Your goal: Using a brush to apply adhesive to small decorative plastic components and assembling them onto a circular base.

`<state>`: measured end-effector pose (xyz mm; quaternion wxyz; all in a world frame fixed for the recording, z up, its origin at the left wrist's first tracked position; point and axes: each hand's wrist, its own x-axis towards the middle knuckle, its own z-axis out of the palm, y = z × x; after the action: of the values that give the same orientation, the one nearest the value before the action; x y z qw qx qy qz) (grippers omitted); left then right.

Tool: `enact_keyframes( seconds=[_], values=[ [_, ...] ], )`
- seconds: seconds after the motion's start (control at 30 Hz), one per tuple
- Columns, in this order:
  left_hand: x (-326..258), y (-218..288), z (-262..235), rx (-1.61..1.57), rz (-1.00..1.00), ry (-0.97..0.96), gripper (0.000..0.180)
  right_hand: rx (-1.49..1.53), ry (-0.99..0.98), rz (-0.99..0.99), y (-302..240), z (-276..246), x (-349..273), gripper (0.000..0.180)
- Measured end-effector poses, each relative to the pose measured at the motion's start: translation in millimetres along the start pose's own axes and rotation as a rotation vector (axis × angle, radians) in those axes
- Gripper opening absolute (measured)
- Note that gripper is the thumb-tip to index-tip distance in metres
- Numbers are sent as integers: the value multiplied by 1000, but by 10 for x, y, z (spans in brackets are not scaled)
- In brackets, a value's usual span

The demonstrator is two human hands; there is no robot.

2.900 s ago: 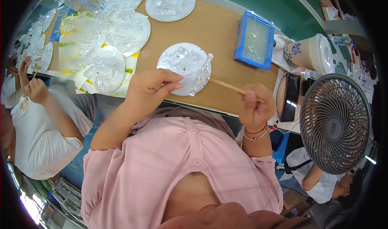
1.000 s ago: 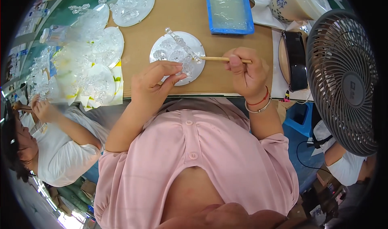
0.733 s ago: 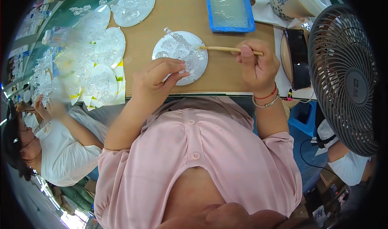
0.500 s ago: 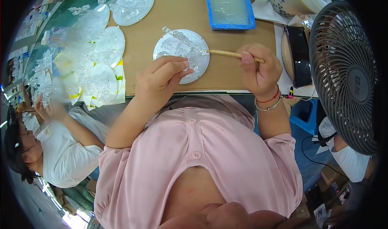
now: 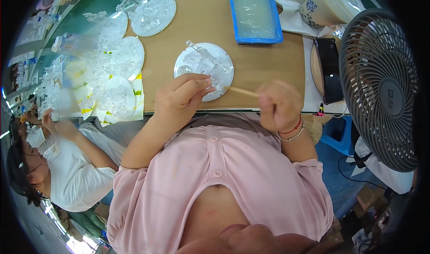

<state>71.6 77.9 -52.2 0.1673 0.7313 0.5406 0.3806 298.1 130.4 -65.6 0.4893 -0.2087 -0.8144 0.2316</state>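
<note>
My left hand [image 5: 181, 97] is closed in a pinch at the near edge of a white round plate [image 5: 216, 49]. A small clear piece shows at its fingertips, largely covered by them. Several clear, glassy parts [image 5: 204, 65] lie on the plate, among them a long knobbly one [image 5: 197, 49] slanting over the far side. My right hand [image 5: 280, 104], blurred by motion, is closed around a thin tan wooden stick [image 5: 244, 91]. The stick points left, its tip close to my left fingertips; whether it touches the piece I cannot tell.
Behind the plate stands a blue tray [image 5: 260, 41] of pale translucent material. A phone [image 5: 329, 70], a fan [image 5: 380, 88] and a patterned tub [image 5: 320, 7] are at right. Plates of clear parts [image 5: 154, 16] crowd the left, where a co-worker [image 5: 74, 164] sits. Brown board [image 5: 268, 68] covers the table.
My right hand has moved left and nearer to me. The stick's tip has left the long clear part and come near my left fingertips. The whole view has shifted slightly.
</note>
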Motion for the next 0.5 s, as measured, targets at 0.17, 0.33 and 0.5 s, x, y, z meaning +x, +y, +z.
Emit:
enact_keyframes(
  seconds=[0.17, 0.33, 0.5],
  values=[
    [13, 40, -128, -9, -16, -61, 17, -139, 124, 113, 226, -7, 115, 5],
    [275, -68, -441, -140, -247, -107, 14, -164, 116, 94, 129, -230, 119, 23],
    [1326, -180, -809, 21, -263, 87, 16, -131, 274, -134, -20, -370, -56, 25]
  ],
)
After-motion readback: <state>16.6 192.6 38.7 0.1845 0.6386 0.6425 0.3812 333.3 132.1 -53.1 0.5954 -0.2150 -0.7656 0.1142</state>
